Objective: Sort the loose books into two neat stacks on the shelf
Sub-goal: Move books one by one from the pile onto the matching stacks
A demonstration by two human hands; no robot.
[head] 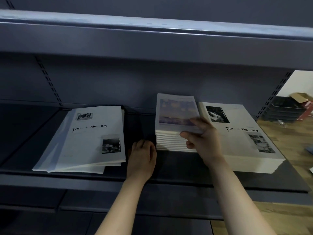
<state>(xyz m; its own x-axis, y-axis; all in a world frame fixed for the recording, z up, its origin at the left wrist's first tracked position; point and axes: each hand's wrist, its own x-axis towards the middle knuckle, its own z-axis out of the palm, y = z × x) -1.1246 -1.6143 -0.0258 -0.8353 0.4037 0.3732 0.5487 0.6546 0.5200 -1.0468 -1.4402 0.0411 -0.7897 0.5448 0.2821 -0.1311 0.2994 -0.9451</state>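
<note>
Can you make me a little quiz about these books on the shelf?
1. True or false: the right hand pinches the top book of the middle stack.
2. Which books lie fanned out, not squared? A) left pile B) middle stack C) both
3. Fill in: the left hand rests on the ____ between two piles.
Key: 1 true; 2 A; 3 shelf.

Dim, cool, bluish light. The shelf (84,180) sinks into deep shadow at the left of the frame, while the floor (294,141) and wall (301,82) at the right edge are brightly lit. A pale sheen runs along the upper shelf (152,26). Straight edges bow toward the corners. The right hand (201,138) and the top book (176,111) are blurred.
</note>
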